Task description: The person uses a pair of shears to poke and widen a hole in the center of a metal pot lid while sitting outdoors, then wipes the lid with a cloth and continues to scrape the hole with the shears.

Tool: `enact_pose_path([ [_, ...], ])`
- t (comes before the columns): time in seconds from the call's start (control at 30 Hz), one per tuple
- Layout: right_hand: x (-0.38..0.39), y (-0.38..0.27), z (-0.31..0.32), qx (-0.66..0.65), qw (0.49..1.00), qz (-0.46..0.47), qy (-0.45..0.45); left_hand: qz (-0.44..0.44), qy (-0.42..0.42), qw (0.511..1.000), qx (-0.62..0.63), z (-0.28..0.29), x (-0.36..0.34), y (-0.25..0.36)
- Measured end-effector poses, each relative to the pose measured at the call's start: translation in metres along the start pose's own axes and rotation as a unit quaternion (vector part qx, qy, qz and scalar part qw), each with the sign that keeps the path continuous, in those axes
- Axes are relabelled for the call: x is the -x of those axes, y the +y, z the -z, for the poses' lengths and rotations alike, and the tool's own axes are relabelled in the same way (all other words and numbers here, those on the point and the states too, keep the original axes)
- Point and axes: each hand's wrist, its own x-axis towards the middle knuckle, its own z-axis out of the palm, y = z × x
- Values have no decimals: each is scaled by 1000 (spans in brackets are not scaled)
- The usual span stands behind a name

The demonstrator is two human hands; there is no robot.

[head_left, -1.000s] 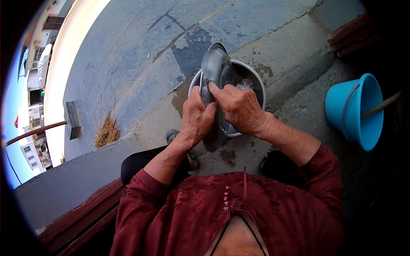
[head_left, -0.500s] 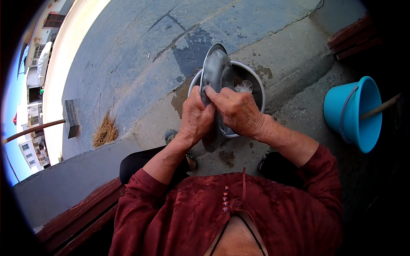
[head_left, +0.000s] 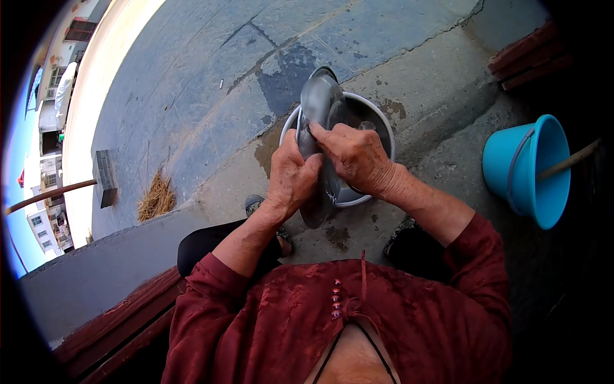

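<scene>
Shallow metal dish (head_left: 322,96) is held on edge, steeply tilted, over a round pale-rimmed basin (head_left: 387,125) on the concrete ground (head_left: 441,67). Its left rim is clamped by the left hand (head_left: 291,176); the right hand (head_left: 355,153) is laid close beside it, index finger pressed to the dish's surface. Whether anything is gripped under the right palm cannot be told. Step in hand is judged to be rubbing or working of the surface by the right fingers. Next move is judged to call for a firm left grip and steady finger pressure. Dish appearance: grey, smooth, glossy at the far end, darker nearest the body, rim flared.
</scene>
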Motion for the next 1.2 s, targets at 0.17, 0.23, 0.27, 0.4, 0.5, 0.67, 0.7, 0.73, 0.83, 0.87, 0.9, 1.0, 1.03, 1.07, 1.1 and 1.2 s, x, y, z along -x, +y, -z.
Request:
enact_pose_path([
  [0.17, -5, 4, 2, 27, 999, 17, -8, 27, -7, 1000, 12, -3, 4, 6],
  [0.23, -6, 7, -5, 33, 999, 34, 12, 15, 10, 1000, 17, 0, 1, 2],
  [0.27, -1, 5, -5, 32, 999, 35, 13, 14, 11, 1000, 16, 0, 0, 0],
  [0.4, 17, -2, 0, 4, 1000, 22, -4, 26, 3, 999, 40, 0, -4, -1],
  [0.5, 17, 1, -2, 0, 1000, 12, 4, 27, -3, 999, 30, 0, 0, 0],
  [0.67, 19, 3, 4, -39, 999, -20, -8, 22, 3, 999, 24, 4, 1, -1],
  [0.7, 18, 3, 6, -38, 999, -22, -8, 18, 3, 999, 26, 4, 0, -1],
  [0.73, 16, 4, 7, -37, 999, -23, -10, 13, 4, 999, 29, 3, 0, -1],
  [0.83, 11, 3, 9, -29, 999, -27, -17, 27, -8, 999, 44, 2, 1, -3],
  [0.87, 10, 3, 11, -22, 999, -30, -23, 27, -8, 999, 44, 1, 1, -3],
  [0.9, 8, 2, 12, -22, 999, -30, -22, 32, -6, 999, 44, 1, 1, -2],
  [1.0, 2, -2, 20, 26, 997, -28, -72, 30, 1, 999, 37, 0, 1, 2],
  [1.03, -2, -5, 22, 45, 994, -31, -91, 23, 5, 999, 30, 0, 2, 3],
  [1.07, -5, -6, 22, 64, 991, -35, -110, 23, 5, 999, 30, 0, 3, 4],
  [1.1, -9, -5, 21, 65, 991, -35, -109, 10, 4, 1000, 21, -1, 4, 4],
  [1.2, -12, -2, 16, 55, 995, -23, -74, -10, 8, 1000, 15, -2, 2, 0],
])
